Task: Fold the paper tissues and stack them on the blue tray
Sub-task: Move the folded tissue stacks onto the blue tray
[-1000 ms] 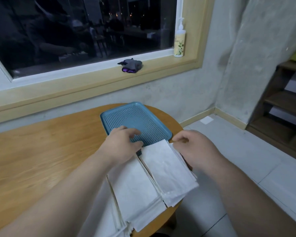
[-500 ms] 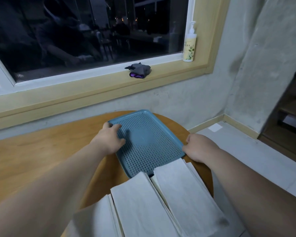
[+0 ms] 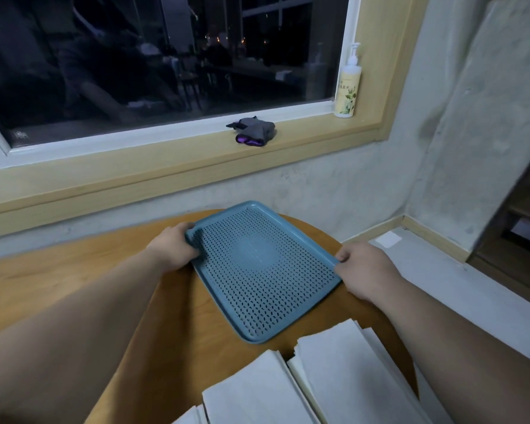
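Observation:
A blue perforated tray (image 3: 270, 301) lies on the round wooden table (image 3: 58, 283), turned at an angle. My left hand (image 3: 173, 247) grips the tray's left rim near the far corner, fingers curled over the edge. On the opposite side my right hand (image 3: 363, 272) grips the right rim. Nothing lies in the tray. Stacks of white paper tissues (image 3: 340, 377) lie at the table's near edge, just below the tray, the left stack (image 3: 257, 396) beside the right one.
A wooden window sill runs behind the table, with a grey and purple cloth bundle (image 3: 254, 134) and a pump bottle (image 3: 348, 87) on it. The table's right edge drops to a tiled floor (image 3: 441, 270). Wooden shelves (image 3: 520, 228) stand at the far right.
Both hands left the tissue stacks and took hold of the tray's two sides. The tray now lies farther from the tissues, and the view has shifted so the stacks sit lower.

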Motion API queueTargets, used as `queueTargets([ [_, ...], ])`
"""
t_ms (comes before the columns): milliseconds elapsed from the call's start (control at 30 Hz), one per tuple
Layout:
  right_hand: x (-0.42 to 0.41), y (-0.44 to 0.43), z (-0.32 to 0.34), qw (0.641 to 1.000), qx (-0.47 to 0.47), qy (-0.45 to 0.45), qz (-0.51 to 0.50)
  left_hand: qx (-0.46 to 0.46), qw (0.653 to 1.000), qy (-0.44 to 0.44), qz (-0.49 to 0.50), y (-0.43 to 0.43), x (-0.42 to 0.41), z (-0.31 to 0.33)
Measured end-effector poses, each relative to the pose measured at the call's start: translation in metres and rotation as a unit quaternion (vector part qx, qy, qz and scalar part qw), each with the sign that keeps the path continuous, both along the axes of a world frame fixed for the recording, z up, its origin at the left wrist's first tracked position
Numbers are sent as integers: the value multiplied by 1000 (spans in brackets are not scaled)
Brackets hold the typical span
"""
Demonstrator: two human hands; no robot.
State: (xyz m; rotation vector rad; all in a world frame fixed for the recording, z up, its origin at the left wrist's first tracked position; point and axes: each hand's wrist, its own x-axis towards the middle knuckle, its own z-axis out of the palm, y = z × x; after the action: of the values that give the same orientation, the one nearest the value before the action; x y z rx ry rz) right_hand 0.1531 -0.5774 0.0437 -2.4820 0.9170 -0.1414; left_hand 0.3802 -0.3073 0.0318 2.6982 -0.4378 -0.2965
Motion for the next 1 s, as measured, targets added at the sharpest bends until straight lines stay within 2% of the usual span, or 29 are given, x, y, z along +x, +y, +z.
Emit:
queueTargets([
  [133, 16, 6, 19, 1000, 0, -8, 2, -38, 999, 5, 37, 16, 4, 4],
  [267, 27, 20, 46, 999, -10, -22, 23, -60, 993, -29, 100, 53, -2, 17],
  [367, 33, 43, 63, 998, -14, -45, 48, -79, 986, -50, 135, 98, -15, 32],
  [500, 42, 93, 90, 992, -31, -64, 102, -56, 978, -92, 179, 175, -45, 59],
  [733, 37, 214, 125, 974, -51, -92, 200, -23, 951, -161, 262, 321, -147, 109],
  [1000, 11, 353, 118, 949, -59, -73, 300, -17, 923, -152, 354, 462, -279, 92],
])
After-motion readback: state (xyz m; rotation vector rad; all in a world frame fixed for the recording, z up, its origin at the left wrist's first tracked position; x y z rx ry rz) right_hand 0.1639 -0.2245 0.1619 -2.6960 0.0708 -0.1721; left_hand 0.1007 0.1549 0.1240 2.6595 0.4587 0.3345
